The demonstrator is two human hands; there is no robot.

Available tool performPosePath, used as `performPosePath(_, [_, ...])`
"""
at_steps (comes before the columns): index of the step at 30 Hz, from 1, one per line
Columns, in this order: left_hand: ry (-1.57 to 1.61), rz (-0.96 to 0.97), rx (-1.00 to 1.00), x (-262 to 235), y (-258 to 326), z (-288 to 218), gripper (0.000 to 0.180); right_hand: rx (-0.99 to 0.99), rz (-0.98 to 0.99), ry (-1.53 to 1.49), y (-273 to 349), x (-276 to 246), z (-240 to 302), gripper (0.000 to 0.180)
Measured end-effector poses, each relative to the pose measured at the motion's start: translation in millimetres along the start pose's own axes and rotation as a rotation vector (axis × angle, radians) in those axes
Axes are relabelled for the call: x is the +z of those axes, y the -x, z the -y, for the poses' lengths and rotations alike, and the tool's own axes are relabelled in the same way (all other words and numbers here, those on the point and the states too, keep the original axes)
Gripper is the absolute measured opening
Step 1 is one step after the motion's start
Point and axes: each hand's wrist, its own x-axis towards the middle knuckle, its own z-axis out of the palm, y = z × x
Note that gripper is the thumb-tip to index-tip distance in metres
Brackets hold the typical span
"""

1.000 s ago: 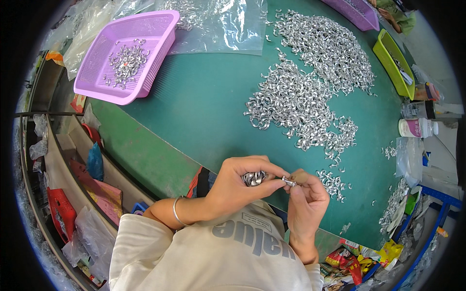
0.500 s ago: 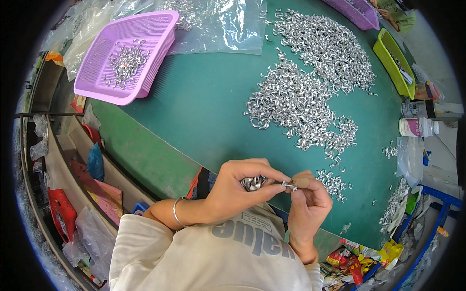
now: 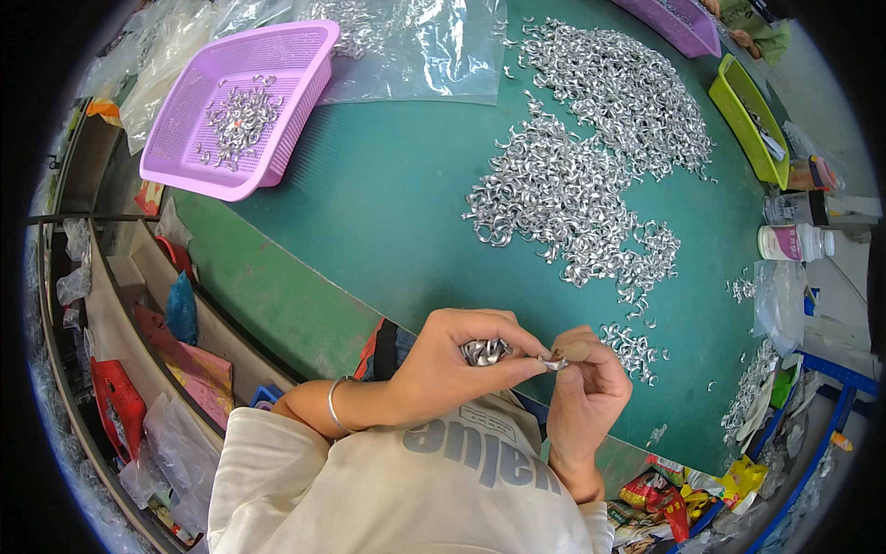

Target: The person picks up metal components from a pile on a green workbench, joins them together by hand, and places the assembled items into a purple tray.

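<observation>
My left hand (image 3: 448, 365) is closed around several small curved silver metal pieces (image 3: 485, 352) in its curled fingers. Between its thumb and forefinger tips it pinches one more curved metal piece (image 3: 553, 364). Right beside it, my right hand (image 3: 591, 392) is closed, with a flat, rounded brownish piece (image 3: 576, 351) between thumb and fingers, held against the pinched metal piece; its exact kind cannot be made out. Both hands are over the near edge of the green table (image 3: 388, 185). Beyond them spreads a large heap of the same metal pieces (image 3: 554, 203).
A purple basket (image 3: 305, 120) with some metal pieces stands at the far left, next to clear plastic sheeting (image 3: 443, 55). On the right are a green basket (image 3: 752, 125), a white bottle (image 3: 794, 243) and a plastic bag (image 3: 780, 300). Shelves hold bags at the left.
Both hands stay almost in place. My left hand has dipped slightly, and the pinched metal piece has turned and sits a little lower against the brownish piece.
</observation>
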Motion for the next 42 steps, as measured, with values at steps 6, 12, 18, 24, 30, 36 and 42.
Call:
performPosePath(6, [0.169,0.036,-0.208,1.1,-1.1,1.1,0.010,0.006,0.004,0.004,0.4,-2.6,-1.6,0.008])
performPosePath(12, [0.479,0.082,-0.478,-1.1,0.2,1.3,0.012,0.069,-0.003,-0.017,0.9,-0.7,3.4,0.009])
performPosePath(18, [0.617,0.187,-0.505,-3.4,-2.7,8.5,0.018,-0.022,0.034,0.161,-0.4,1.0,6.8,0.013])
performPosePath(24, [0.637,0.245,-0.347,-5.6,-4.9,15.3,0.014,-0.053,-0.017,0.326,-6.2,-5.1,0.6,0.017])
performPosePath(30, [0.660,0.344,-0.231,-12.6,-7.3,21.0,0.019,-0.372,-0.011,1.194,-48.1,-19.1,-25.8,0.026])
performPosePath(36, [0.764,0.182,-0.364,-12.0,-10.6,39.3,0.027,-0.364,0.023,1.473,-58.9,-14.8,-42.7,0.016])
performPosePath(42, [0.675,0.022,-0.341,-12.1,-11.1,37.1,0.020,-0.274,0.009,1.453,-44.7,-24.3,-25.3,0.019])
